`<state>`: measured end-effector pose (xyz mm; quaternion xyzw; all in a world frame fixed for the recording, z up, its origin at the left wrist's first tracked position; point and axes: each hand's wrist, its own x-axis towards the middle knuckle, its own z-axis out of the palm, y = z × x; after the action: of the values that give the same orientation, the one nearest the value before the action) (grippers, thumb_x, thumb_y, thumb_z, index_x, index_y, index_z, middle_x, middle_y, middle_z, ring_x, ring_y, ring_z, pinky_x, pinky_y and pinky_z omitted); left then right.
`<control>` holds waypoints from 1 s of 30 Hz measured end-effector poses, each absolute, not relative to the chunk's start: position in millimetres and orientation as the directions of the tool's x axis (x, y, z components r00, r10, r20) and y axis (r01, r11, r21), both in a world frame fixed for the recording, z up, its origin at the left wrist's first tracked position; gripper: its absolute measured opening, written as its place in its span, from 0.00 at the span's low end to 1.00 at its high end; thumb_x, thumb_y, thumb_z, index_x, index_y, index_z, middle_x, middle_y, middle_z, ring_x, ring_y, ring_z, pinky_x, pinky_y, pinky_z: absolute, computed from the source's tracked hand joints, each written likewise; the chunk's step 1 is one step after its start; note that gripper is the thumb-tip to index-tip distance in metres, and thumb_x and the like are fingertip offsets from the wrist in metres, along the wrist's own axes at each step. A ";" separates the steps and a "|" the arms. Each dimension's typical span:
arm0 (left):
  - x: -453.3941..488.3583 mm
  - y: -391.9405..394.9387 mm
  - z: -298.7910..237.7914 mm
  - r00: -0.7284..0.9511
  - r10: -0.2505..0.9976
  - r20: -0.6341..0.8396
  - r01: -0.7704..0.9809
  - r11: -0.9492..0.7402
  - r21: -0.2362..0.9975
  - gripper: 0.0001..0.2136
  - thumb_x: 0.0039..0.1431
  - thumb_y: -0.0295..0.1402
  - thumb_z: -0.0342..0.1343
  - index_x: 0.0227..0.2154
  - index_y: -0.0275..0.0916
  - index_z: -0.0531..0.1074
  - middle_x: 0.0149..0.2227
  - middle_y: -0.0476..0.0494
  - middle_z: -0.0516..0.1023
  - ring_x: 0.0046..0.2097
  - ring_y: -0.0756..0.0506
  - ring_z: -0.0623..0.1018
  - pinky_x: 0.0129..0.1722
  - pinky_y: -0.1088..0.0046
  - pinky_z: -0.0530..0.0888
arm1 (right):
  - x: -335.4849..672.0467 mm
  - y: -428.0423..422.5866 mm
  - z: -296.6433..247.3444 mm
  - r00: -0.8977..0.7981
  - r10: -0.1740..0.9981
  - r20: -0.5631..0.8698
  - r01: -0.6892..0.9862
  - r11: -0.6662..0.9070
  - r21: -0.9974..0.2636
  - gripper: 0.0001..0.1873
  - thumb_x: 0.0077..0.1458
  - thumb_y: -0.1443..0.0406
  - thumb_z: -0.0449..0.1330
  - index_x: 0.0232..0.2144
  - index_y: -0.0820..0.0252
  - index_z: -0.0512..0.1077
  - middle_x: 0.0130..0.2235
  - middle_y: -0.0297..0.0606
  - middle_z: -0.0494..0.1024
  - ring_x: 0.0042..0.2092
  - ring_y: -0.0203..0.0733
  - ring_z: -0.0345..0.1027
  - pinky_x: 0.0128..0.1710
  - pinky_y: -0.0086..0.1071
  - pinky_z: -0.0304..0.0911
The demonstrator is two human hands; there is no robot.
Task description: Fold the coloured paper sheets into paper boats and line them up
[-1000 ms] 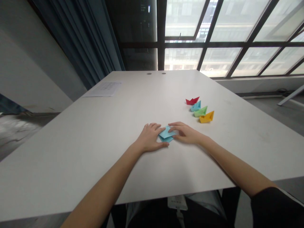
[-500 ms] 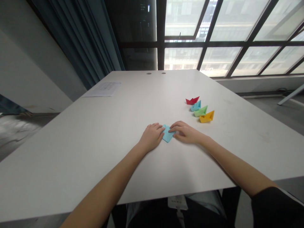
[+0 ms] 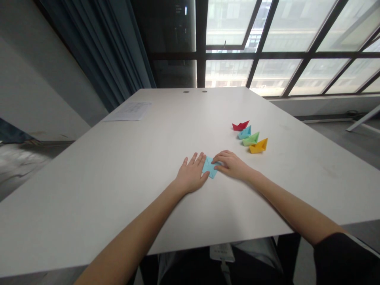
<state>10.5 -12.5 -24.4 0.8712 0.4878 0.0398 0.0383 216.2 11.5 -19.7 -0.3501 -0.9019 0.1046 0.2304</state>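
One left hand [image 3: 192, 174] lies flat at nine o'clock of the light blue paper [image 3: 209, 168], its fingers straighter and more spread than half a second ago; forefinger and thumb meet the paper's left side, seemingly steadying rather than gripping. The paper, at the middle of the table's near part, shows a squarer, slightly turned outline, which suggests the folded piece is being straightened and held down. At three o'clock the right hand [image 3: 230, 164] is curled, fingertips and thumb on the paper's right side; whether it pinches the layers, I cannot tell.

As for materials, far off at ten o'clock is a thin white sheet [image 3: 129, 111] with faint print. The smooth, pale table [image 3: 118, 170] sets off the matt paper, with its faint creases and straight edges. Between one and two o'clock, crisp and pointed, stand a red boat [image 3: 240, 126], blue boat [image 3: 244, 133], green boat [image 3: 251, 139] and yellow boat [image 3: 258, 147], in a slanting row
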 end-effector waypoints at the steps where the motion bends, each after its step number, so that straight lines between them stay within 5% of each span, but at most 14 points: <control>1: 10.8 -12.5 -24.9 0.516 0.856 0.035 0.850 -0.516 0.104 0.28 0.60 0.44 0.36 0.60 0.36 0.47 0.63 0.39 0.45 0.63 0.37 0.47 0.57 0.52 0.50 | 216.5 11.7 -19.6 -0.642 0.688 0.338 0.591 0.725 -0.353 0.10 0.52 0.63 0.57 0.38 0.57 0.72 0.38 0.39 0.75 0.44 0.42 0.65 0.47 0.39 0.58; 22: 7.5 -10.2 -26.5 0.533 0.843 0.068 0.833 -0.537 0.130 0.28 0.60 0.45 0.37 0.60 0.36 0.46 0.64 0.37 0.40 0.63 0.34 0.45 0.55 0.45 0.50 | 216.5 4.5 -14.6 -0.688 0.662 0.299 0.615 0.750 -0.243 0.09 0.54 0.64 0.54 0.37 0.57 0.73 0.37 0.39 0.75 0.43 0.43 0.64 0.45 0.40 0.58; 26: 0.4 -8.3 -19.7 0.569 0.790 0.228 0.767 -0.610 0.200 0.28 0.57 0.43 0.45 0.58 0.35 0.49 0.62 0.33 0.47 0.61 0.36 0.51 0.55 0.50 0.55 | 220.4 3.8 -13.7 -0.691 0.663 0.288 0.612 0.749 -0.254 0.12 0.54 0.64 0.54 0.40 0.58 0.72 0.39 0.41 0.75 0.44 0.44 0.64 0.46 0.40 0.58; 30: -7.6 -5.3 -9.2 0.613 0.723 0.317 0.673 -0.689 0.270 0.21 0.53 0.40 0.52 0.48 0.37 0.62 0.55 0.35 0.61 0.56 0.39 0.60 0.53 0.57 0.61 | 225.2 5.1 -12.6 -0.724 0.634 0.272 0.576 0.773 -0.265 0.13 0.53 0.64 0.55 0.42 0.57 0.72 0.41 0.41 0.75 0.45 0.45 0.64 0.47 0.41 0.58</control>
<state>-7.6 -5.3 -9.2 0.8960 0.3895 0.2040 0.0622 225.2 5.1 -12.6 -0.3270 -0.9249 0.0812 0.1760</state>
